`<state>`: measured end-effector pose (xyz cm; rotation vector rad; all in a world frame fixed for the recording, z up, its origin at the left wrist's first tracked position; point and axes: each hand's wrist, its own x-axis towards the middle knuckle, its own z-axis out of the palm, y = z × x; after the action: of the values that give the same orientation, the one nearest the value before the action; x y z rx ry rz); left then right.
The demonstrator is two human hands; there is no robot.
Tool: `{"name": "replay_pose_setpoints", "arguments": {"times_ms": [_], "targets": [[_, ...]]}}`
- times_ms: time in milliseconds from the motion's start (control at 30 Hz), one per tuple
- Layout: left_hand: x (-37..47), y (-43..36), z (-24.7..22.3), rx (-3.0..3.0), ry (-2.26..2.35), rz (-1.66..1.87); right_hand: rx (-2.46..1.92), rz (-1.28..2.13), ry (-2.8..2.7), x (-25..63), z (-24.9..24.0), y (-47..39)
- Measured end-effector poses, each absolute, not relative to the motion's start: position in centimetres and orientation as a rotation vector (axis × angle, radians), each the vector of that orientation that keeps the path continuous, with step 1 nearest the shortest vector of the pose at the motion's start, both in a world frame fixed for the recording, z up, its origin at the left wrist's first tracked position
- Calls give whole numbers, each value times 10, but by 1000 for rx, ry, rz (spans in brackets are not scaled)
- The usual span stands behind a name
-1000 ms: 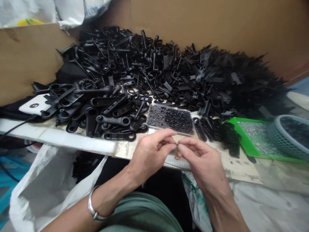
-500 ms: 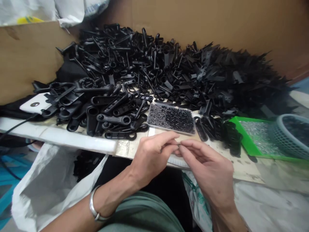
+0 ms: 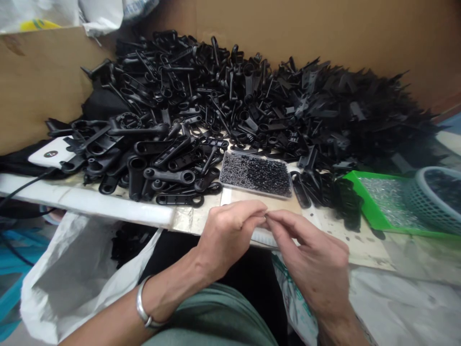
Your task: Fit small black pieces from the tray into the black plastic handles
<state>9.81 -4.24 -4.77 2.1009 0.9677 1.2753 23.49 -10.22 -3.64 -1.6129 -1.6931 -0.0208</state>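
Note:
My left hand (image 3: pixel 226 238) is closed, thumb and forefinger pinched together in front of the clear box. My right hand (image 3: pixel 313 259) meets it at the fingertips, also in a pinch. Whatever lies between the fingertips is too small to make out. Just beyond them a clear flat box (image 3: pixel 256 174) holds many small dark and grey pieces. Black plastic arms (image 3: pixel 169 176) lie left of the box, and a few dark flat parts (image 3: pixel 300 190) are at its right.
A large heap of black parts (image 3: pixel 248 86) rises at the back against cardboard. At right are a green tray (image 3: pixel 372 218) of clear pieces and a grey-blue basket (image 3: pixel 427 202). A white device (image 3: pixel 52 153) sits at left; an open white bag (image 3: pixel 68 278) hangs below the table edge.
The fingers of both hands have shifted slightly while staying together; the right fingers look more tightly bunched. The view has moved a little.

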Motion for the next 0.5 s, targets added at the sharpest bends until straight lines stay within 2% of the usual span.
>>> {"name": "replay_pose_setpoints", "arguments": {"times_ms": [500], "targets": [[94, -41, -52, 2101, 950, 1185, -1665, 32, -1600, 235, -39, -101]]}}
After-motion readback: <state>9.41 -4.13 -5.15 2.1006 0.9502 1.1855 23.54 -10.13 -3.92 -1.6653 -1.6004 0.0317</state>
